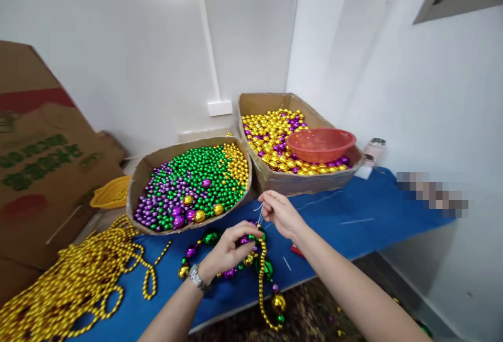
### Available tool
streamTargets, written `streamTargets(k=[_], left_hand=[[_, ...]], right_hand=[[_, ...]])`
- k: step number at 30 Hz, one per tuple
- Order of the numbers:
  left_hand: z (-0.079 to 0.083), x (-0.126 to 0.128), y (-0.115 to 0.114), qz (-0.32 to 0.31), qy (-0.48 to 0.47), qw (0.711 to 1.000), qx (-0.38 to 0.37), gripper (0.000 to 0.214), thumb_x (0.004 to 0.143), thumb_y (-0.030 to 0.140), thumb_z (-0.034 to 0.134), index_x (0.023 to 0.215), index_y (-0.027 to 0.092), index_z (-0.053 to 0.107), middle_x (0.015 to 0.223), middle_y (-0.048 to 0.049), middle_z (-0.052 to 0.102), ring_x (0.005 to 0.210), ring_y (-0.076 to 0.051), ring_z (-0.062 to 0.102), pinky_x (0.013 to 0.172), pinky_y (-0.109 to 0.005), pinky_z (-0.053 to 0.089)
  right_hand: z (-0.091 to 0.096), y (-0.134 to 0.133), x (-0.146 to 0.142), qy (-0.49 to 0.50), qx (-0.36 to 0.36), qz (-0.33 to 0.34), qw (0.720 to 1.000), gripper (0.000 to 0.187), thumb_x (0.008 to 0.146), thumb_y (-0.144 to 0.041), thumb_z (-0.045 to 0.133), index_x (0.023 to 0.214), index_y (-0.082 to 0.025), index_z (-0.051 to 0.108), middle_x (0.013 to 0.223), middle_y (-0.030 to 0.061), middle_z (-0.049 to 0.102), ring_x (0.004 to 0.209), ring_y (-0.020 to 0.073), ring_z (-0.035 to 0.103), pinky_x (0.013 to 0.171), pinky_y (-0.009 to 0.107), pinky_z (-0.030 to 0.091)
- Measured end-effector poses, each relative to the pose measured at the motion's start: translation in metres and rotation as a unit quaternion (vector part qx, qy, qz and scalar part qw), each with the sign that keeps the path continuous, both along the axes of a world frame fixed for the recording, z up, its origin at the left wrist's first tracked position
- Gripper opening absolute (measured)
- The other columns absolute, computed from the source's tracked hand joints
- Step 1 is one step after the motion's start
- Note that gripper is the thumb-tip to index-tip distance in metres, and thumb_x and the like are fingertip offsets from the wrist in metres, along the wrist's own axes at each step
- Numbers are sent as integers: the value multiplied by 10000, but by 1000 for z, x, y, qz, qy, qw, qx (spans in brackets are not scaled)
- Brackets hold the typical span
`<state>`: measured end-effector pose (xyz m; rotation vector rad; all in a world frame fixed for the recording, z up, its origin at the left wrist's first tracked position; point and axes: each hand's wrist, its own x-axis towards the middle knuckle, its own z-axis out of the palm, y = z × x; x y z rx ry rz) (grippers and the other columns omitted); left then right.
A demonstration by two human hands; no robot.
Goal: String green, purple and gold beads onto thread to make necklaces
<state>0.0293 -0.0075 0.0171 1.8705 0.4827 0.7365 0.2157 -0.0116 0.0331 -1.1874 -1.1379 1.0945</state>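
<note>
Bead string (265, 267) drapes over bench (377, 203) edge: strung, thread (259, 217) ends loose, knot unseen. Left hand (233, 244) beside its top, fingers curled, grip unclear. Right hand (280, 214) pinches thread. Beyond: loose beads (196, 169), boxed, unstrung.

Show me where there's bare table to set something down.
Widest: the blue tabletop between the right forearm and the flask, though white thread lies there. A smaller patch sits between the gold strands and the left hand. Crowded: under the left hand, where the multicoloured bead string lies, and at the back, where both bead boxes stand.
</note>
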Motion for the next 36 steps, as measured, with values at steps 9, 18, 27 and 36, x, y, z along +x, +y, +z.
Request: streamTargets(k=[9, 18, 27, 36], left_hand=[[-16, 2, 4, 109, -23, 993, -35, 237, 811, 272, 608, 1029, 213, 681, 1059, -77, 666, 955, -220, 607, 834, -318, 483], [-19, 7, 2, 108, -91, 986, -87, 242, 790, 260, 642, 1019, 190, 680, 1013, -87, 677, 947, -225, 612, 831, -324, 481], [-23, 8, 1, 106, -126, 971, -174, 343, 741, 258, 701, 1079, 210, 667, 1092, -90, 658, 946, -223, 622, 791, -304, 499], [-31, 9, 5, 96, -178, 941, -272, 421, 670, 202, 766, 1080, 209, 674, 1081, -96, 687, 868, -181, 638, 672, -218, 484]], right_hand=[[-50, -60, 113, -246, -82, -34, 965, 295, 790, -490, 544, 865, -216, 623, 779, 21, 626, 729, 172, 593, 641, 292, 468], [-107, -108, 146, -419, -101, -54, 901, 235, 715, -366, 526, 865, -237, 653, 787, 111, 601, 823, 306, 577, 766, 462, 427], [-59, -79, 73, -188, -140, 92, 968, 407, 920, -514, 311, 1151, -258, 528, 551, -51, 459, 488, 127, 467, 482, 238, 402], [-23, -47, 29, -216, -6, 143, 966, 299, 900, -486, 443, 952, -235, 596, 889, -4, 620, 861, 177, 550, 764, 273, 425]])
